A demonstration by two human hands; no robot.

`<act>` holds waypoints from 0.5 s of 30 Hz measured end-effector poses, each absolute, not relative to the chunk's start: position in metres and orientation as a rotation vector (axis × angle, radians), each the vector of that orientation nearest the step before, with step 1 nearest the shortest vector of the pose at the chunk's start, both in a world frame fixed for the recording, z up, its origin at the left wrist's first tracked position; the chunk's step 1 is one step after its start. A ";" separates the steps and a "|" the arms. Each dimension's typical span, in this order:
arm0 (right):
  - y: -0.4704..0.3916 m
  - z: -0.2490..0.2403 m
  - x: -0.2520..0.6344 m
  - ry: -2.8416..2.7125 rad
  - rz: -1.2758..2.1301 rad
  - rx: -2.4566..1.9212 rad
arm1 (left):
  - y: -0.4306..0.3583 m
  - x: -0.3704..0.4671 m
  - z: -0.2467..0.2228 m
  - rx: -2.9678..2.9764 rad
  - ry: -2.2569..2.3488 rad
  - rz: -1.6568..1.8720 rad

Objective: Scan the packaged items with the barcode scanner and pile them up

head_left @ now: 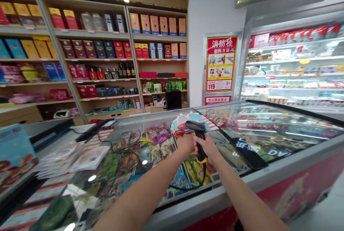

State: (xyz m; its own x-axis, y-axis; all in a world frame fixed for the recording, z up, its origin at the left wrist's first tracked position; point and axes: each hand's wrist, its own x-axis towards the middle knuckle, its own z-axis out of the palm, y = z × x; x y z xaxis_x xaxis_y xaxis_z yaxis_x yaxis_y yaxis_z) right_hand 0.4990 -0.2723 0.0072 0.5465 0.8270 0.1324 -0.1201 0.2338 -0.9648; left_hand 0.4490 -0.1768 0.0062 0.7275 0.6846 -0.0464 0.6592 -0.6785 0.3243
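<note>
My right hand [208, 145] is wrapped around the handle of a black and yellow barcode scanner [195, 126], held upright over the glass top of a chest freezer [243, 179]. Close beside it on the left, my left hand [187, 144] reaches to a bright packet [182, 121] in white, light blue and red. The fingers of that hand are mostly hidden, so its grip on the packet does not show. A black cable [204, 173] runs from the scanner's base across the glass. Colourful frozen packs [159, 132] show beneath the glass.
White flat packets [90, 157] are piled on the left of the freezer top. A light blue box [16, 155] stands at the far left. Shelves [94, 59] of boxes and bottles line the back wall. A lit refrigerated display [295, 66] is at the right.
</note>
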 end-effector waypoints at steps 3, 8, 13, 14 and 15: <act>-0.286 0.007 0.512 -0.684 0.696 -1.123 | -0.185 0.470 0.004 2.671 1.120 0.080; -0.296 0.003 0.520 -0.647 0.669 -1.103 | -0.178 0.487 -0.002 2.600 1.188 0.131; -0.295 -0.008 0.524 -0.624 0.682 -1.083 | -0.170 0.496 0.002 2.484 1.171 0.031; -0.294 -0.010 0.524 -0.618 0.679 -1.078 | -0.168 0.497 0.002 2.479 1.178 0.026; -0.294 -0.012 0.524 -0.611 0.674 -1.073 | -0.167 0.499 0.002 2.476 1.191 0.034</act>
State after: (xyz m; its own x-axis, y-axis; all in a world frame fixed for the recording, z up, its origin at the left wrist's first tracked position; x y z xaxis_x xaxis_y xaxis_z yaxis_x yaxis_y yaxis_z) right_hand 0.5245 -0.2938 -0.0122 0.6500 0.7500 0.1224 -0.1961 0.3211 -0.9265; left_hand 0.4985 -0.1673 0.0020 0.6384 0.7559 -0.1451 0.7466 -0.5622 0.3558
